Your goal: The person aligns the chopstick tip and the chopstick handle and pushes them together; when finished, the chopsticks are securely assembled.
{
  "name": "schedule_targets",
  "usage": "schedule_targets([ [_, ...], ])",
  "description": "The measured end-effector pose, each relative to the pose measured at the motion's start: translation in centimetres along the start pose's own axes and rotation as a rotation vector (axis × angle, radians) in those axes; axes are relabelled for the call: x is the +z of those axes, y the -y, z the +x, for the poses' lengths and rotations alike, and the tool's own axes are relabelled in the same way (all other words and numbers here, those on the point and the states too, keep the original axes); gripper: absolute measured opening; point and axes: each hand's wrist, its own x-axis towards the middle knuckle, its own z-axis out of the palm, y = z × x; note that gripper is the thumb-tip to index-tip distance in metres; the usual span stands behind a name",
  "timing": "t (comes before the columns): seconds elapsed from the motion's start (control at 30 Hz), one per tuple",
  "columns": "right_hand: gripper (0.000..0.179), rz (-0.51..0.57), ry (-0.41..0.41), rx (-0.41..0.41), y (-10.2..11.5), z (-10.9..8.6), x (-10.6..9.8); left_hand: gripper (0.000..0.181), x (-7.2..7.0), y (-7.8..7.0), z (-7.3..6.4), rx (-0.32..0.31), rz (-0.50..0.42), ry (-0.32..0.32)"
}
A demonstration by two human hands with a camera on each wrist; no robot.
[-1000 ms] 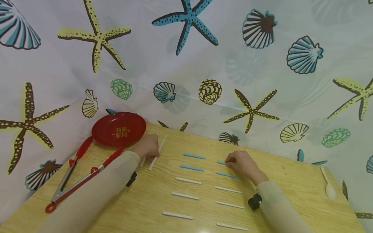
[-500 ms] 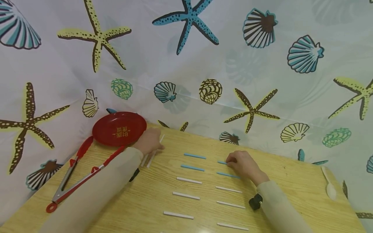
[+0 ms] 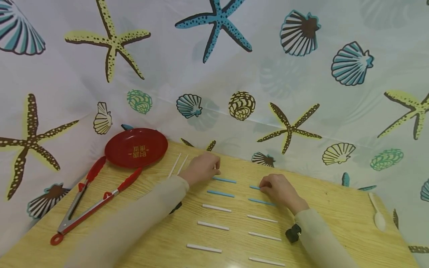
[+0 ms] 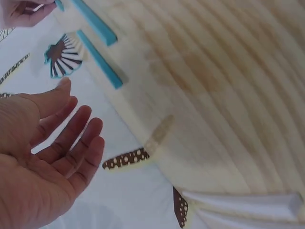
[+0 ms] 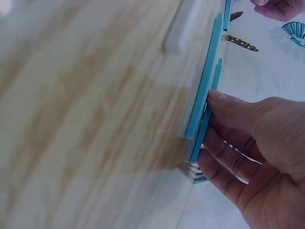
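My right hand (image 3: 278,189) pinches a short blue stick (image 3: 254,187) lying on the table; in the right wrist view the thumb and fingers meet around this blue stick (image 5: 200,136). A second blue stick (image 3: 261,201) lies just nearer, parallel to it. My left hand (image 3: 202,169) hovers by the left column's far blue stick (image 3: 225,180). In the left wrist view this left hand (image 4: 57,152) has relaxed, slightly bent fingers and holds nothing. Another blue stick (image 3: 221,194) lies in front of it. Two white sticks (image 3: 174,165) lie left of the left hand, partly covered by the arm.
Several white sticks (image 3: 214,225) lie in two columns toward the front of the wooden table (image 3: 321,230). A red plate (image 3: 117,149) and red-tipped tongs (image 3: 90,212) are at the left. A pale spoon (image 3: 379,219) lies at the right edge. A patterned cloth (image 3: 234,74) hangs behind.
My left hand has let go of a white stick, laid beside another one, and moved right toward the blue sticks. My right hand stays at its blue stick.
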Motion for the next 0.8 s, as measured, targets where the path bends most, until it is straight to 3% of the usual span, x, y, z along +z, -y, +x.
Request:
schedule_targets([
  [0.13,0.002,-0.003,0.001,-0.004,0.0,0.0,0.0,0.02,1.3,-1.4,0.8,0.056,0.024,0.025],
  [0.3,0.007,-0.008,-0.005,-0.011,0.0,0.0,0.1,0.025,2.2,-2.7,1.3,0.077,0.01,0.076],
  [0.47,0.006,-0.013,-0.004,-0.018,0.0,-0.4,0.3,0.022,2.9,-3.1,1.3,0.074,-0.032,0.11],
  [0.8,0.007,-0.027,0.004,-0.028,0.0,-0.1,0.2,0.016,3.6,-3.3,1.5,0.071,0.095,0.099],
])
